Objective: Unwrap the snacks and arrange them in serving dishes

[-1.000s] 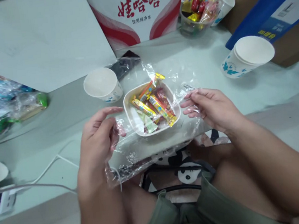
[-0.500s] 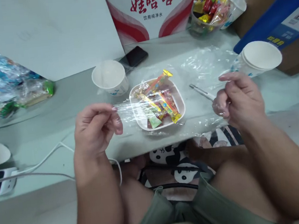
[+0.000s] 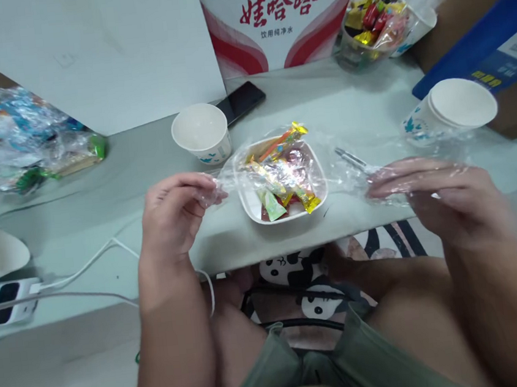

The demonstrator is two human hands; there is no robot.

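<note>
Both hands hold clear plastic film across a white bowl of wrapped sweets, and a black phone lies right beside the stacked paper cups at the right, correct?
Not quite: the head view shows the black phone beside the paper cup to the left. Both the left hand and right hand do hold clear plastic film across the white bowl.

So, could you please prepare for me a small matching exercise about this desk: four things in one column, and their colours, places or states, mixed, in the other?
Things:
1. film
2. middle bowl
3. phone
4. cups

Places and states:
A. black, lying flat
B. stacked, at the far right
C. clear, spanning between left hand and right hand
D. white, with wrapped sweets inside

Right pairs: 1-C, 2-D, 3-A, 4-B
</note>
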